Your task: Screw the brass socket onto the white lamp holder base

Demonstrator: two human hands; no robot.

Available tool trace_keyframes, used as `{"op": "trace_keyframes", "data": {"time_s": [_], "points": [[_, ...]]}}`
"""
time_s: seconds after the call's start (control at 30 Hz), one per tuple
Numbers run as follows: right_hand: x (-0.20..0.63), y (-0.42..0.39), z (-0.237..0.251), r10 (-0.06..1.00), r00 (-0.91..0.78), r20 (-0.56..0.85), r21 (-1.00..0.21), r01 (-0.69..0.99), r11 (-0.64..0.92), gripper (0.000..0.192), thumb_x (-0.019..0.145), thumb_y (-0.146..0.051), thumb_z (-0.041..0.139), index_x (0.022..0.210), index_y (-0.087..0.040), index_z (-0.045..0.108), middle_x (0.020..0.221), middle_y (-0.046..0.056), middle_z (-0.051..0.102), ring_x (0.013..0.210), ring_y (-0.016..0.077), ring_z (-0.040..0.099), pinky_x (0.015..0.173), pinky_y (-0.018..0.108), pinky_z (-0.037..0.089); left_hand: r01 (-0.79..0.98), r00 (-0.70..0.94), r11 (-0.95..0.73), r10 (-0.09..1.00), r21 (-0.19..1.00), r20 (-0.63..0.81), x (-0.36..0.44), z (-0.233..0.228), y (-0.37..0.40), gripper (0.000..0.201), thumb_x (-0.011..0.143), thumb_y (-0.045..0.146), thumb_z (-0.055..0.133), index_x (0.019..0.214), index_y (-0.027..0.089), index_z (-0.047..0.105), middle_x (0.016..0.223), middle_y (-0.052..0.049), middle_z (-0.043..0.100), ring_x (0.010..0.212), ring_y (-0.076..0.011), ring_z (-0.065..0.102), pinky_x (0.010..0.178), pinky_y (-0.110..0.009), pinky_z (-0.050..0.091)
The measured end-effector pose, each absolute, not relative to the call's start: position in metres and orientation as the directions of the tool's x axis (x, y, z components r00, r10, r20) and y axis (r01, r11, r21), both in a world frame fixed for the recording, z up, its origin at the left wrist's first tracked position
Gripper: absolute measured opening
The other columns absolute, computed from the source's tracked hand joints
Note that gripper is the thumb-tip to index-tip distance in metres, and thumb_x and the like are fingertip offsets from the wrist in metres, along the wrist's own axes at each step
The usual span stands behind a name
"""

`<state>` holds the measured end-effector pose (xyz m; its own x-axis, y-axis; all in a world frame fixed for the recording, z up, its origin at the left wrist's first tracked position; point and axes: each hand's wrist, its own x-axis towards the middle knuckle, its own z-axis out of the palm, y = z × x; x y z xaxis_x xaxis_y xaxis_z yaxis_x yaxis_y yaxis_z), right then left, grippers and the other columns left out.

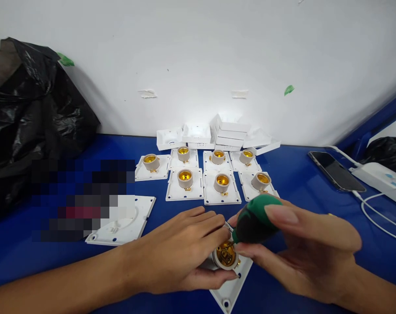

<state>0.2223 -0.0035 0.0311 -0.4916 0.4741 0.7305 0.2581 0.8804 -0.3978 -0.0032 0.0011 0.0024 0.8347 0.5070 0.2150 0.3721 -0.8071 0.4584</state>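
My left hand is wrapped round a lamp socket, a pale ring with a brass threaded inside, on a white square plate. My right hand grips a screwdriver by its green and black handle. The handle tilts down to the left, and its shaft reaches into the socket's mouth. Where the tip meets a screw is too small to make out. Beyond my hands, several white plates with lamp sockets fitted on them lie in two rows.
White box covers are stacked against the wall. A black plastic bag stands at the left, near a bare white plate and a blurred-out patch. To the right lie a phone, a cable and a white power strip.
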Motion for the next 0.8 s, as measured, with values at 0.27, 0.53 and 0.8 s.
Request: {"op": "trace_keyframes", "data": {"time_s": [0.27, 0.53, 0.8], "points": [[0.226, 0.001, 0.028, 0.454, -0.616, 0.643, -0.461, 0.161, 0.872, 0.057, 0.093, -0.017, 0.065, 0.146, -0.026, 0.049, 0.082, 0.0, 0.069, 0.06, 0.0174, 0.066, 0.047, 0.029, 0.054, 0.359, 0.838, -0.81, 0.498, 0.463, 0.222, -0.002, 0.003, 0.003, 0.029, 0.105, 0.048, 0.053, 0.103, 0.02, 0.061, 0.102, -0.006, 0.069, 0.091, -0.0231, 0.064, 0.083, -0.035, 0.052], [0.228, 0.0, 0.026, 0.456, -0.561, 0.691, -0.439, 0.176, 0.881, 0.079, 0.088, -0.009, 0.072, 0.154, -0.037, 0.037, 0.091, -0.002, 0.074, 0.067, 0.0183, 0.071, 0.053, 0.029, 0.06, 0.383, 0.836, -0.803, 0.512, 0.456, 0.199, -0.003, 0.002, 0.0, 0.028, 0.105, 0.046, 0.053, 0.102, 0.019, 0.06, 0.102, -0.006, 0.069, 0.094, -0.0242, 0.065, 0.089, -0.037, 0.05], [0.226, 0.004, 0.01, 0.461, -0.45, 0.765, -0.503, 0.03, 0.864, 0.08, 0.089, -0.003, 0.068, 0.156, -0.031, 0.036, 0.133, 0.007, 0.072, 0.096, 0.0225, 0.077, 0.08, 0.039, 0.067, 0.372, 0.837, -0.819, 0.5, 0.437, 0.224, -0.004, 0.002, 0.002, 0.031, 0.103, 0.047, 0.06, 0.115, 0.018, 0.06, 0.11, -0.007, 0.071, 0.101, -0.025, 0.067, 0.093, -0.037, 0.05]]}}
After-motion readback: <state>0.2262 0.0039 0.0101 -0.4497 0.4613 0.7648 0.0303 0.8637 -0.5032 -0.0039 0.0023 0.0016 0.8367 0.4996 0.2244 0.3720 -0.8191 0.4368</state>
